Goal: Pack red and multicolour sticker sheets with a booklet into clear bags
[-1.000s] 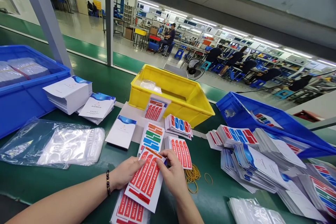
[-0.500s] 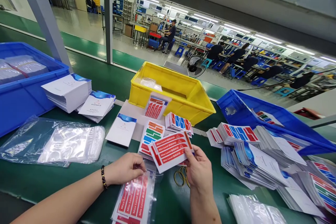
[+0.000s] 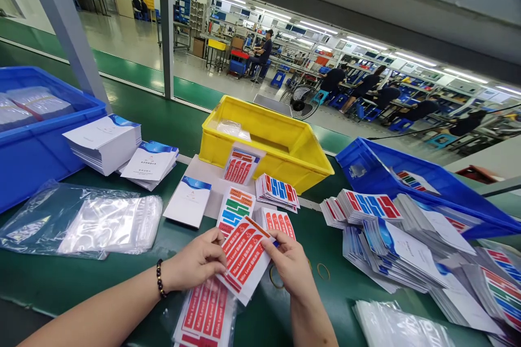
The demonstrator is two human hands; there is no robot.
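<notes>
A white sheet of red "Max Level / Min Level" stickers [image 3: 244, 255] is tilted between my hands above the bench. My right hand [image 3: 291, 260] pinches its right edge, thumb on top. My left hand [image 3: 199, 260], with a beaded bracelet on the wrist, is closed with its fingertips at the sheet's left edge. Just below lies a clear plastic bag [image 3: 205, 314] with similar red stickers inside; its upper end is partly hidden by my left hand and the sheet. Behind the held sheet are a multicolour sticker stack [image 3: 235, 206] and a red sticker stack [image 3: 279, 221].
A yellow bin [image 3: 268, 143] stands behind the stacks, with blue bins [image 3: 36, 135] at left and right. White booklets [image 3: 188, 200], empty clear bags [image 3: 109, 222] and rubber bands [image 3: 324, 271] lie on the green bench. Piled booklets and sticker sheets [image 3: 399, 252] fill the right side. People sit working far behind.
My right hand has brought the sticker sheet left and down, turning it, to my left fingertips. My left hand has shifted slightly off the bag's upper end. The red sticker stack is now uncovered.
</notes>
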